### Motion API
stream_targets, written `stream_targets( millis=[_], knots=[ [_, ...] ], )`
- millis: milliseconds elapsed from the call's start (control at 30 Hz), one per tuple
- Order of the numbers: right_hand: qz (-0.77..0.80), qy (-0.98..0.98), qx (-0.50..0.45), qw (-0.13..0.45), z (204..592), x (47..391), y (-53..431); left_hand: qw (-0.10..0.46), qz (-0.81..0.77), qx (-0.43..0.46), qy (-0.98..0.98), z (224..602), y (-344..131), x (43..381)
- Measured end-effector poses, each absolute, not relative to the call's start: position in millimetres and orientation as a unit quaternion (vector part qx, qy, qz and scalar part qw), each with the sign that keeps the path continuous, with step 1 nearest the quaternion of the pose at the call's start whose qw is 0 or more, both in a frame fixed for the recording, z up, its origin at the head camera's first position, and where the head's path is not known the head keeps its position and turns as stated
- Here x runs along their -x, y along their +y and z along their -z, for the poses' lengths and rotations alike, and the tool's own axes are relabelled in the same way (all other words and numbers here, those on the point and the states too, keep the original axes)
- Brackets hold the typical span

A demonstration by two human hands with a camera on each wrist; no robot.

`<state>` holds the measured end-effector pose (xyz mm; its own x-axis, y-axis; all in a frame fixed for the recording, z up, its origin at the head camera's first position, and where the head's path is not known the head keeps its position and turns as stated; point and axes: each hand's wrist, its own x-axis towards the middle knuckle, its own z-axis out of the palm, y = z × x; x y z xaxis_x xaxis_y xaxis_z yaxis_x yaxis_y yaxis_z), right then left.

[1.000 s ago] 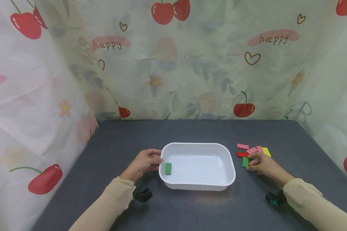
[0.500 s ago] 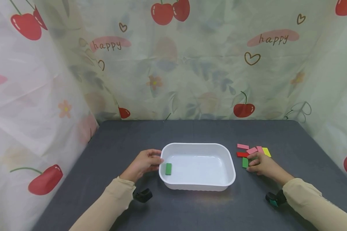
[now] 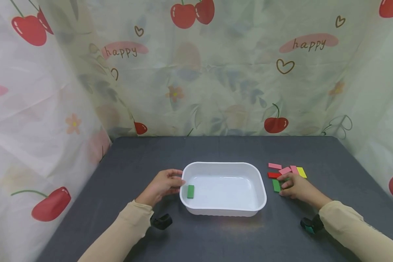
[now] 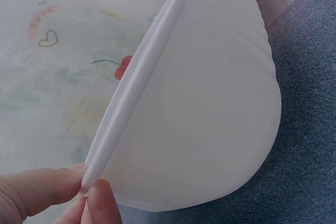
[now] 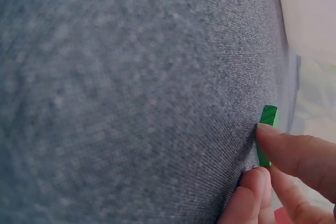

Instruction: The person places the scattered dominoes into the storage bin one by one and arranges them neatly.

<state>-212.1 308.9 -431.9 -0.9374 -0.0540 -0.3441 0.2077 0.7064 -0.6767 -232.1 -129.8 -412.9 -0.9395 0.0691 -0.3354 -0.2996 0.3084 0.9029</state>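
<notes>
In the head view my left hand (image 3: 162,185) is at the left end of a white plastic basin (image 3: 223,213). Thumb and fingers pinch its rim (image 4: 134,85), as the left wrist view shows. A green block (image 3: 190,191) lies flat inside the basin, near that end. To the right of the basin, my right hand (image 3: 298,186) holds a second green block (image 3: 276,185) on the table between thumb and fingertips. The right wrist view shows this green block (image 5: 269,115) from its narrow side, partly covered by the thumb.
Beyond the right hand lie a red block (image 3: 273,175), several pink blocks (image 3: 274,166) and a yellow block (image 3: 302,172), close together and some touching. Dark grey cloth covers the table (image 3: 216,240). A printed curtain (image 3: 216,91) hangs behind and on both sides.
The green block at my right hand has turned slightly and shifted a little left and toward me. My left hand and the basin have stayed where they were.
</notes>
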Motion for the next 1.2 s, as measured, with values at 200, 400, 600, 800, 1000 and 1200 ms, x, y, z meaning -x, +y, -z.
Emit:
stream_targets(
  millis=[200,400,600,800,1000,1200],
  knots=[
    [0.39,0.904,-0.029,0.174,430.7,210.3,308.4,0.159,-0.582,0.078,0.794,412.7,-129.0,232.4],
    [0.386,0.905,-0.029,0.174,430.6,210.2,307.2,0.161,-0.582,0.079,0.793,413.0,-128.9,232.4],
    [0.369,0.911,-0.044,0.178,429.5,212.6,306.3,0.161,-0.582,0.076,0.793,413.0,-129.3,231.9],
    [0.388,0.905,-0.035,0.172,421.2,211.0,306.3,0.161,-0.583,0.075,0.793,412.7,-129.1,232.5],
    [0.423,0.897,0.001,0.13,402.5,206.3,298.0,0.156,-0.584,0.081,0.792,413.9,-128.5,233.9],
    [0.453,0.886,0.015,0.104,382.4,202.6,284.2,0.154,-0.585,0.08,0.792,415.3,-128.8,233.7]
  ],
)
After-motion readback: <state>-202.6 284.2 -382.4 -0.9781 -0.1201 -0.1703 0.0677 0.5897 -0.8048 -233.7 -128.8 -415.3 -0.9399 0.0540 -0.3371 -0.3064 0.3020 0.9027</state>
